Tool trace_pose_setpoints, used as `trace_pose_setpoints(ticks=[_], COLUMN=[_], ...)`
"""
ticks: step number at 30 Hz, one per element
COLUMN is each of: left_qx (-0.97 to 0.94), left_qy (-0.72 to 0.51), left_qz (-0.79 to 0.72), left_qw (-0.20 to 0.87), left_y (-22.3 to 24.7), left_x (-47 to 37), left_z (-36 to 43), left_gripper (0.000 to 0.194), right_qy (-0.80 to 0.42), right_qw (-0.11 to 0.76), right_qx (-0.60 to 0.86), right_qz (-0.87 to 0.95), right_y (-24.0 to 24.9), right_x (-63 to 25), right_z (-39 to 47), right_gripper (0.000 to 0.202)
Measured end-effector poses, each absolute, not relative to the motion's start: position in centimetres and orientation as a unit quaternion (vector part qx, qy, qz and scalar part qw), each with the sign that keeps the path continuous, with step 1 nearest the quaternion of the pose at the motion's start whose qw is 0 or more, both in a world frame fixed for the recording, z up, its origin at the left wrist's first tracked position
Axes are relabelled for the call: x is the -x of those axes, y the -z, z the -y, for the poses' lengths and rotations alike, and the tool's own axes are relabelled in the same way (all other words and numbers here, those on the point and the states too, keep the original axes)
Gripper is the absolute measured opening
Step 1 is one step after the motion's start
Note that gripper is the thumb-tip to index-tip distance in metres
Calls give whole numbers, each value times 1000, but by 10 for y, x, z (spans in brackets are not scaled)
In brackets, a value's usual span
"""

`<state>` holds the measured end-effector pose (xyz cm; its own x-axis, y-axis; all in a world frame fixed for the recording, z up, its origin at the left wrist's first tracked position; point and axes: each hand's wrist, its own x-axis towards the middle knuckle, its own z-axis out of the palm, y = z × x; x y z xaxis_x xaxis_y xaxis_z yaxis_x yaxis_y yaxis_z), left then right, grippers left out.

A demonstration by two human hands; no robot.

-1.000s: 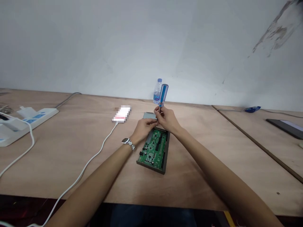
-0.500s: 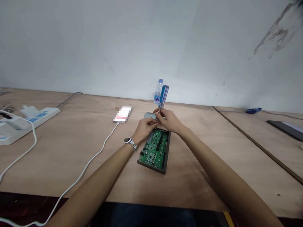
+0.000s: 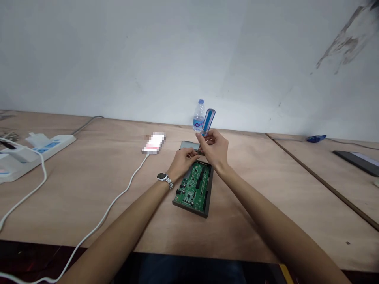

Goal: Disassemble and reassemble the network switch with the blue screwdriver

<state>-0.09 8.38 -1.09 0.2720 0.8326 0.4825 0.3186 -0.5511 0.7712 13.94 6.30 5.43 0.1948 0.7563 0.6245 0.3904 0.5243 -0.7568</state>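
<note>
Left hand [image 3: 180,161]: reaches in low over the far left corner of the circuit board [image 3: 194,183], fingers curled with the tips drawn near one another; cannot tell whether they pinch anything.
Right hand [image 3: 217,150]: raised just beyond the board's far right corner, wrist bent inward, fingers closed around the screwdriver [image 3: 209,120].
Screwdriver: blue-and-clear handle up, leaning to the right; the tip is lost among the fingers.
Forearms: left [image 3: 118,228] and right [image 3: 275,217] slant inward from the near edge, meeting in a V at the board.
Watch [image 3: 162,177]: on the left wrist, white with a dark face and silvery bracelet.
Surface [image 3: 260,165]: light brown, wood-like, a dark seam at right.
Wall [image 3: 148,59]: pale grey, its coating scraped at upper right.
Casing [image 3: 209,193]: dark, shallow, mid-surface below the hands, with the green board lying inside; a grey panel [image 3: 189,144] shows past its far end.
Water bottle [image 3: 199,116]: upright near the wall, blue cap on, partly behind the handle; fill level unclear.
Power strip [image 3: 59,145]: far left, white plugs seated in it.
Phone [image 3: 154,142]: lit, white cable [image 3: 108,207] attached.
</note>
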Motion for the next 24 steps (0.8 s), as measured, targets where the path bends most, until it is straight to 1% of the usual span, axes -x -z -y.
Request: trace_pose_setpoints(ticks=[4, 14, 17, 19, 24], left_qx=[-749, -755, -770, -781, -776], left_qy=[-465, -459, -441, -433, -420], left_qz=[-382, -370, -362, -342, -328], left_qw=[277, 287, 285, 294, 337], left_y=[10, 6, 6, 5, 1], left_x=[1, 2, 5, 7, 9], left_z=[-83, -82, -83, -83, -82], left_gripper=[25, 24, 23, 27, 30], right_qy=[-125, -112, -153, -193, -314], right_qw=[611, 601, 594, 584, 531], right_qx=[466, 451, 445, 436, 392], right_qz=[627, 651, 653, 657, 683], right_y=[-55, -55, -55, -56, -63], right_x=[-138, -139, -144, -148, -157], right_z=[-63, -60, -61, -61, -63], right_gripper=[34, 27, 29, 32, 40])
